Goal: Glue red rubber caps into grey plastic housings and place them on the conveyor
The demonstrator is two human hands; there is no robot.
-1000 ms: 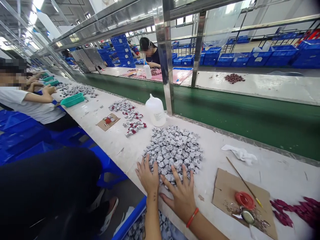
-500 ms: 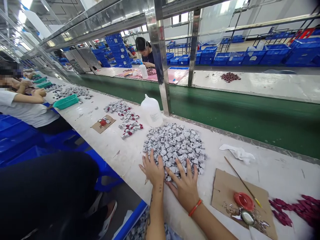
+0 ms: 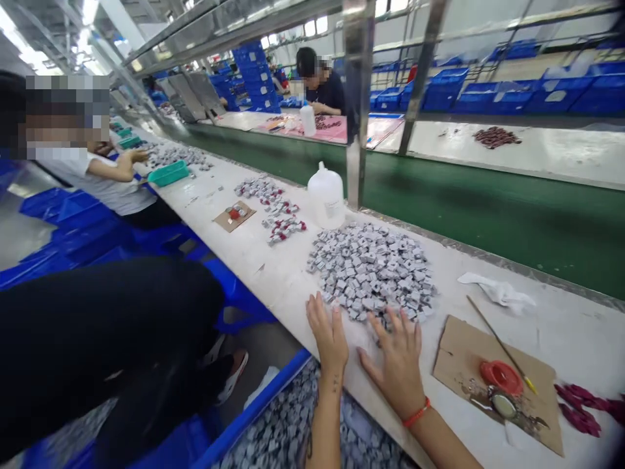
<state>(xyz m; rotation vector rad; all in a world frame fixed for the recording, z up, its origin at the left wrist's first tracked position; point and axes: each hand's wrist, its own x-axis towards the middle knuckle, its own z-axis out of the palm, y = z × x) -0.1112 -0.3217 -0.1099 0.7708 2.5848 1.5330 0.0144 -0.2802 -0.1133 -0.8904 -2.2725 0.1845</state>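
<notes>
A broad pile of small grey-white block-shaped pieces [image 3: 374,267] lies on the white worktable [image 3: 283,286]. My left hand [image 3: 328,329], fingers stretched out, rests at the pile's near left edge. At its near right edge my right hand [image 3: 398,358] is spread, with the fingertips by the pieces and a red cord bracelet [image 3: 416,413] on the wrist. Neither hand grips anything. Below the table edge, a blue crate [image 3: 254,413] holds many similar grey pieces [image 3: 273,426].
Right of my hands lies cardboard [image 3: 454,352] with a red paint cup [image 3: 501,378] and a thin brush [image 3: 498,339]. Beyond are a white cloth [image 3: 498,291] and dark red pieces [image 3: 579,410]. A white bottle [image 3: 325,198] stands behind the pile. Co-workers [image 3: 122,179] sit along the line.
The view has shifted, so the table sits further right and the crate shows more. Both hands have drawn back toward the near table edge, away from the pile's middle.
</notes>
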